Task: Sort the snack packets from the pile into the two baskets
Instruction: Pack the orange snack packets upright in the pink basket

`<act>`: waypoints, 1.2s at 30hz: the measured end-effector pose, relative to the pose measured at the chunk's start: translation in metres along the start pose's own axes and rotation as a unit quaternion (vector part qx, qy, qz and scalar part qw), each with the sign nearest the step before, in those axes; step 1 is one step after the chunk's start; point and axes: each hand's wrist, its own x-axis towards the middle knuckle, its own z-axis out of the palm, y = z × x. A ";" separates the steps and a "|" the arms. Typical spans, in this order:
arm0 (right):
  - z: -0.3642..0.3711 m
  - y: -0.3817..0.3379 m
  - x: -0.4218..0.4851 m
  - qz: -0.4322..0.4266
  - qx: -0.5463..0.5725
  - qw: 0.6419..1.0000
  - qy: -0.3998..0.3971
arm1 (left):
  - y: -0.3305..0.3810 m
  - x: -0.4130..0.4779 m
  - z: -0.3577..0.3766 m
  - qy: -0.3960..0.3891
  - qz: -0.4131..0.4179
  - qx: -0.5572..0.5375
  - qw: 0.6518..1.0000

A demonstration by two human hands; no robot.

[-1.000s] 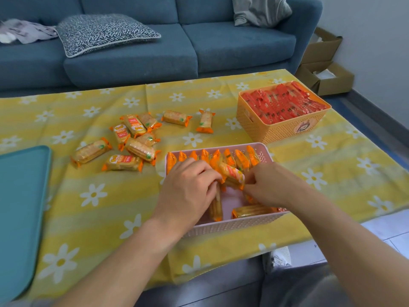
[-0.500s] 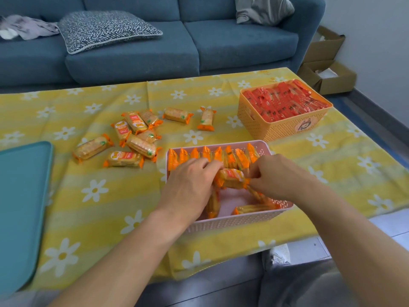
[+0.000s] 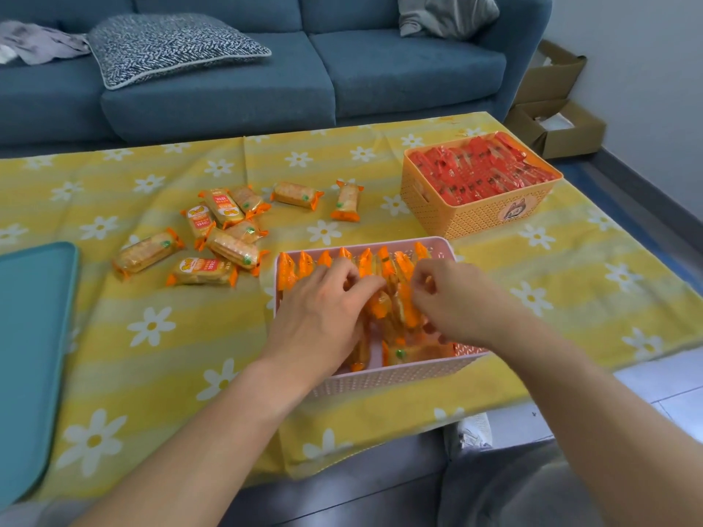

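Note:
A pink basket (image 3: 380,376) sits at the table's near edge, with a row of orange snack packets (image 3: 304,266) standing along its far wall and a few lying at its bottom. Both my hands are inside it. My left hand (image 3: 323,310) and my right hand (image 3: 452,298) hold one orange packet (image 3: 392,308) between their fingertips, up on edge against the row. An orange basket (image 3: 475,218) full of red packets (image 3: 479,173) stands at the back right. A pile of orange packets (image 3: 220,233) lies on the cloth to the left.
Two loose orange packets (image 3: 296,194) (image 3: 346,201) lie behind the pink basket. A teal tray (image 3: 34,355) lies at the left edge. A blue sofa (image 3: 213,89) runs behind the table, and cardboard boxes (image 3: 555,123) stand on the floor at the right.
The packet held flat between my hands has been turned up on edge and pushed toward the standing row. Both hands moved slightly further into the pink basket.

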 end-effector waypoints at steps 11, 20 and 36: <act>0.027 -0.003 0.005 -0.033 -0.040 0.993 -0.108 | -0.010 -0.004 0.007 -0.078 0.012 0.122 0.989; 0.024 -0.002 0.009 0.022 0.013 0.995 -0.094 | -0.009 -0.004 0.009 0.010 0.028 0.120 0.992; 0.034 0.007 0.013 -0.004 -0.218 0.964 -0.151 | -0.010 -0.003 0.006 -0.053 0.035 0.110 0.992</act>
